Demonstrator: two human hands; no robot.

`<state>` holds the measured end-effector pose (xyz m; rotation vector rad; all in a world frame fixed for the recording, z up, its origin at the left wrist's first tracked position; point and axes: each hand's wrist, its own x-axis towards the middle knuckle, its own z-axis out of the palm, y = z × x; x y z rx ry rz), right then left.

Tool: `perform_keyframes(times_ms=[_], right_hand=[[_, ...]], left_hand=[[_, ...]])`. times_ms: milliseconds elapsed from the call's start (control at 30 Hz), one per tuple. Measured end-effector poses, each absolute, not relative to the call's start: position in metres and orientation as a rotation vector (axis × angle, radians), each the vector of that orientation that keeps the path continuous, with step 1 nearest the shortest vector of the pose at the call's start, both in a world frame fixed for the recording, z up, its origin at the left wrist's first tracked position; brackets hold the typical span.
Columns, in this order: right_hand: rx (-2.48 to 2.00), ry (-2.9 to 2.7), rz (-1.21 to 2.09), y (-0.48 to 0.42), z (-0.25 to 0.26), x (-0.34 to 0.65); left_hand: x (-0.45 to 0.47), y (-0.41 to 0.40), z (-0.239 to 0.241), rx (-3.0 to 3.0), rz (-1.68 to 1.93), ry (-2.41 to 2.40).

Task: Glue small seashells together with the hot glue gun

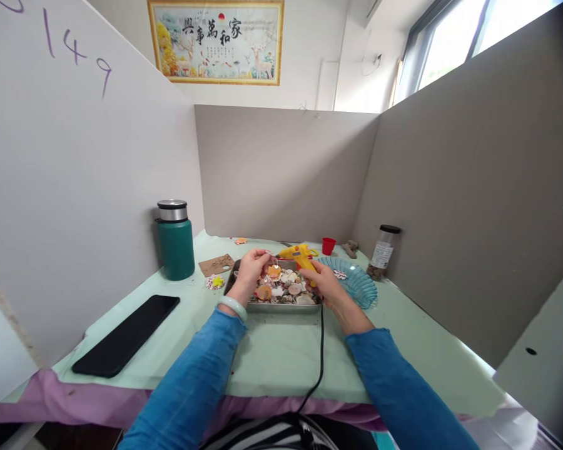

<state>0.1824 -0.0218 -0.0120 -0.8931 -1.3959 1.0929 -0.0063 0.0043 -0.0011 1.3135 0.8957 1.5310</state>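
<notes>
My right hand [325, 282] is wrapped round the handle of a yellow hot glue gun [296, 251], whose nozzle points left. A black cord [322, 350] runs down from it to the table's front edge. My left hand [254, 269] is closed in a pinch at the nozzle's tip; the small pale thing at its fingertips is too small to name. Beneath both hands sits a metal tray [286, 309] filled with seashells [294, 289], some white, some orange. My hands hide parts of the tray.
To the left stand a green bottle [175, 244] and a black phone [126, 334], near a brown card [216, 265] and a decorated disc [214, 282]. On the right are a blue plate [363, 287], a red cup [328, 245] and a jar [383, 253]. Grey partitions [286, 169] surround the table.
</notes>
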Motion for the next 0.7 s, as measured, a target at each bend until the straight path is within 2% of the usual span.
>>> perform_keyframes(times_ms=[200, 400, 700], right_hand=[[-0.796, -1.397, 1.047, -0.0264, -0.0101, 0.1813], [-0.729, -1.423, 0.977, -0.0253, -0.0142, 0.1833], [-0.893, -1.588, 0.804, -0.0263, -0.0192, 0.1735]], left_hand=[[-0.0039, 0.0008, -0.0022, 1.411, 1.482, 1.061], [-0.0035, -0.0012, 0.0013, 1.248, 1.524, 0.868], [-0.0024, 0.0004, 0.0021, 1.148, 1.595, 0.758]])
